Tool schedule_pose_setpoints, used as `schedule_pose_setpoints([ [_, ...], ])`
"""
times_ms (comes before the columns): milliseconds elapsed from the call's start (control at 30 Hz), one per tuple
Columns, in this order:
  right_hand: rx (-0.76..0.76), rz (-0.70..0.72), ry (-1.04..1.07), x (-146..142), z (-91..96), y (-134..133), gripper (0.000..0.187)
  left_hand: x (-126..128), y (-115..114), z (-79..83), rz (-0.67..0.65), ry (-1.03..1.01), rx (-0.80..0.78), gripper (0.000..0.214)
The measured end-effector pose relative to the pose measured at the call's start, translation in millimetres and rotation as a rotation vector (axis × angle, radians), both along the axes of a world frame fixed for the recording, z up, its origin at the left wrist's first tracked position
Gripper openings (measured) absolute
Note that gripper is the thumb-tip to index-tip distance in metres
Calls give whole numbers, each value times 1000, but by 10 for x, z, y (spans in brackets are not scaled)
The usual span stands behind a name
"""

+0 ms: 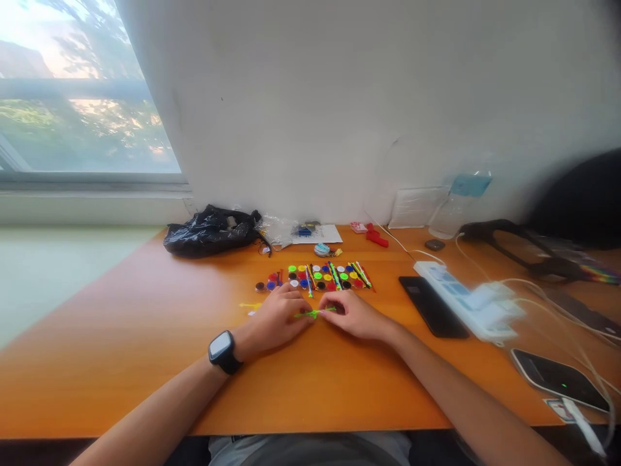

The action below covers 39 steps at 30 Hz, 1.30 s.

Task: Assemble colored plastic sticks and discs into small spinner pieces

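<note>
Between my two hands, low over the table, is a thin bright-green plastic piece (pixel 314 314) with a long stem and small side prongs. My left hand (pixel 279 315), with a black watch on its wrist, grips the piece's left end. The thumb and forefinger of my right hand (pixel 353 314) pinch its right end. Just beyond my hands lie rows of small round discs (pixel 317 276) in several colours, with thin coloured sticks (pixel 334 275) among them. A yellow stick-like piece (pixel 251 305) rests left of my left hand, partly hidden by it.
A black plastic bag (pixel 213 231) and a white sheet (pixel 323 234) lie near the wall. Beyond the discs are a small round tin (pixel 321 250) and a red object (pixel 377 236). On the right are a black phone (pixel 431 307), a power strip (pixel 458 301), cables and a bottle (pixel 446 213).
</note>
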State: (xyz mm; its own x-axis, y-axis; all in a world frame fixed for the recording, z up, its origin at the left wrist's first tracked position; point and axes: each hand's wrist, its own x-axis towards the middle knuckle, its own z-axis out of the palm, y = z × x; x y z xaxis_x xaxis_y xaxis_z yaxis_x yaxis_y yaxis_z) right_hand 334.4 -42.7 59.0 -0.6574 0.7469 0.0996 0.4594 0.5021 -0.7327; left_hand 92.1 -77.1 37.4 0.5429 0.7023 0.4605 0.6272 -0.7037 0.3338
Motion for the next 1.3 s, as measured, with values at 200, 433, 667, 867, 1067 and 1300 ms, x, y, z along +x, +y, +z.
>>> schedule_pose_setpoints([
  [200, 34, 20, -13, 7, 20, -13, 19, 0, -1, -19, 5, -10, 10, 15],
  [433, 55, 18, 3, 8, -11, -15, 20, -3, -4, -14, 16, -12, -2, 11],
  [667, 102, 23, 67, -19, -37, -13, 19, 3, 0, -15, 12, 2, 9, 10],
  [867, 195, 46, 80, -52, -60, -40, 18, -3, 6, -35, 4, -23, 2, 7],
  [1067, 173, 21, 84, -51, -98, -14, 16, 1, 3, -7, 2, -11, 8, 12],
  [1300, 121, 1, 102, -45, -124, 17, 15, 8, 3, -7, 22, -8, 18, 15],
])
